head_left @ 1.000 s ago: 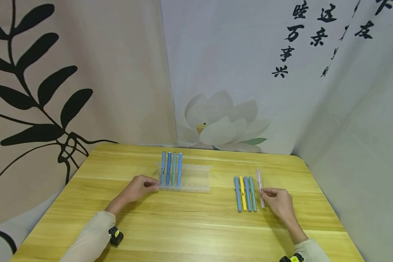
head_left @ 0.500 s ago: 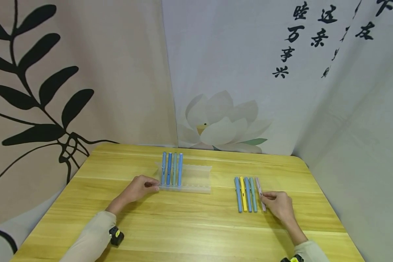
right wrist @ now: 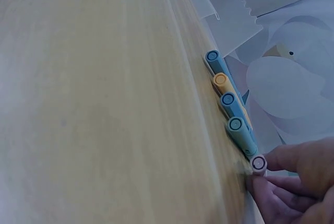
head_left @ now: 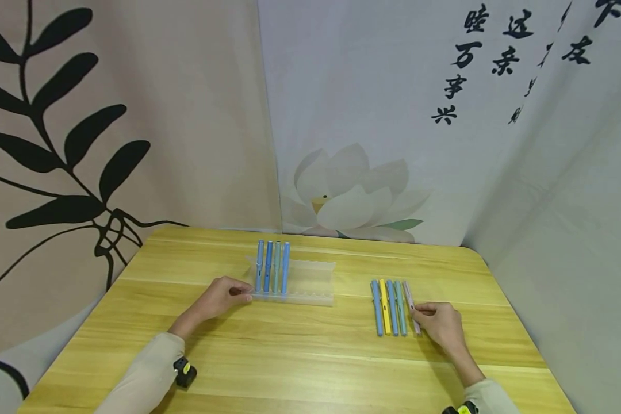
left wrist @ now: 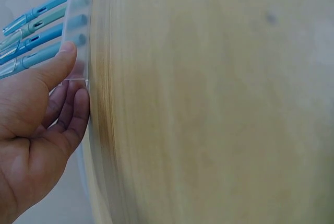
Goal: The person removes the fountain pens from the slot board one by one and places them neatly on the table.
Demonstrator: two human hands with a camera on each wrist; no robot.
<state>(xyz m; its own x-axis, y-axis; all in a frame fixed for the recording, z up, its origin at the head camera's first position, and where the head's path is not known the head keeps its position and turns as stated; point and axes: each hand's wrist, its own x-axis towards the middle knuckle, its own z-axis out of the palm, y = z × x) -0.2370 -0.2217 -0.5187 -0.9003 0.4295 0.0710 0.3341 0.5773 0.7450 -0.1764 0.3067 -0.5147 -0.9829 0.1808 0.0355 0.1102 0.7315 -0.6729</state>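
My left hand pinches the left end of a clear plastic pen rack, thumb on its front lip and fingers curled below in the left wrist view. Several pens stand side by side in the rack's left part: a blue pen, another blue, a green pen and a blue one. On the right, my right hand pinches a pale pink pen between thumb and fingers. This pen lies at the right end of a row, beside a green pen, a blue pen, a yellow pen and another blue pen.
Everything rests on a wooden table. Behind its far edge hangs a pale cloth printed with a lotus and black characters. A black wrist camera is strapped on the left sleeve.
My right hand has brought the pink pen down and slightly nearer, so it now lies close against the row. The left hand has kept its grip on the rack.
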